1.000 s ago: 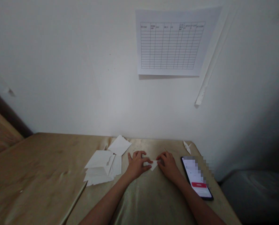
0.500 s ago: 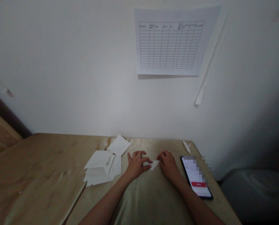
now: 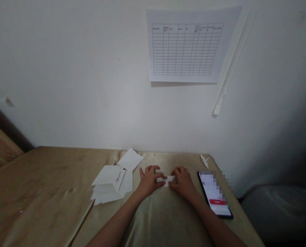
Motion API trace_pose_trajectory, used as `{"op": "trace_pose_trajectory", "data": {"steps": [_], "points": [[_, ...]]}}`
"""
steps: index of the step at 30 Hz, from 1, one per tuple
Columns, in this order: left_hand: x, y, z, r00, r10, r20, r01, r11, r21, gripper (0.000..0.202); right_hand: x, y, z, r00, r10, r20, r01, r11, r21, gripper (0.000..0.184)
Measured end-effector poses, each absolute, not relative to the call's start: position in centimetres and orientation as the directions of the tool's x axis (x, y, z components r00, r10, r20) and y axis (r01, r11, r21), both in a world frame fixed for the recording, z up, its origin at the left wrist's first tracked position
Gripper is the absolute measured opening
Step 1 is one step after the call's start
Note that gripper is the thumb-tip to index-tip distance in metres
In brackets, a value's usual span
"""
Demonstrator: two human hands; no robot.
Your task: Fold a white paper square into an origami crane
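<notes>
The paper (image 3: 170, 178) lies on the tabletop (image 3: 52, 192) between the half-curled left hand (image 3: 151, 180) and right hand (image 3: 183, 180), fingers at its 2 ends, whether pinching I cannot tell, and a crisp fold calls for steadying the left end and matching edges before pressing down.

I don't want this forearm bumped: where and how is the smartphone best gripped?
Probably grip the smartphone by both long edges of its near half, coming from its right. It lies flat, screen up, so its thin sides suit a pinch, and the right forearm runs close by on its left.
</notes>
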State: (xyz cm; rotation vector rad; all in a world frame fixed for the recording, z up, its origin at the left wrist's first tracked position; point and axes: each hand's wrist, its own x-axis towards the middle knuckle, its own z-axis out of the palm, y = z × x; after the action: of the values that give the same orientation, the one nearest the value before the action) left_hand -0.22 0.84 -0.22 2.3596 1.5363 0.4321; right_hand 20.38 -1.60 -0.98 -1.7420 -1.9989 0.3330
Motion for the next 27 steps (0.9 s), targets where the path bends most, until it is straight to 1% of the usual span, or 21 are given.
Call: {"op": "trace_pose_trajectory", "data": {"steps": [4, 14, 16, 27], "points": [[-0.3, 0.9, -0.3, 0.387, 0.917, 0.093, 0.826, -0.39, 0.408, 0.024, 19.9, -2.0, -0.9, -0.095, 0.977, 0.192, 0.862, 0.177, -0.475, 0.04], [-0.3, 0.8, -0.3, 0.389, 0.915, 0.107, 0.822, -0.397, 0.409, 0.024, 19.9, -2.6, -0.3, -0.121, 0.975, 0.186, 0.838, 0.2, -0.508, 0.051], [-0.3, 0.8, -0.3, 0.39, 0.914, 0.108, 0.82, -0.399, 0.411, 0.025, 20.1, -2.4, -0.4, -0.12, 0.977, 0.177, 0.833, 0.196, -0.517, 0.049], [-0.2, 0.9, -0.1, 0.392, 0.914, 0.105, 0.813, -0.398, 0.425, 0.025, 21.1, -0.8, -1.7, -0.088, 0.981, 0.172, 0.824, 0.169, -0.541, 0.018]]}}
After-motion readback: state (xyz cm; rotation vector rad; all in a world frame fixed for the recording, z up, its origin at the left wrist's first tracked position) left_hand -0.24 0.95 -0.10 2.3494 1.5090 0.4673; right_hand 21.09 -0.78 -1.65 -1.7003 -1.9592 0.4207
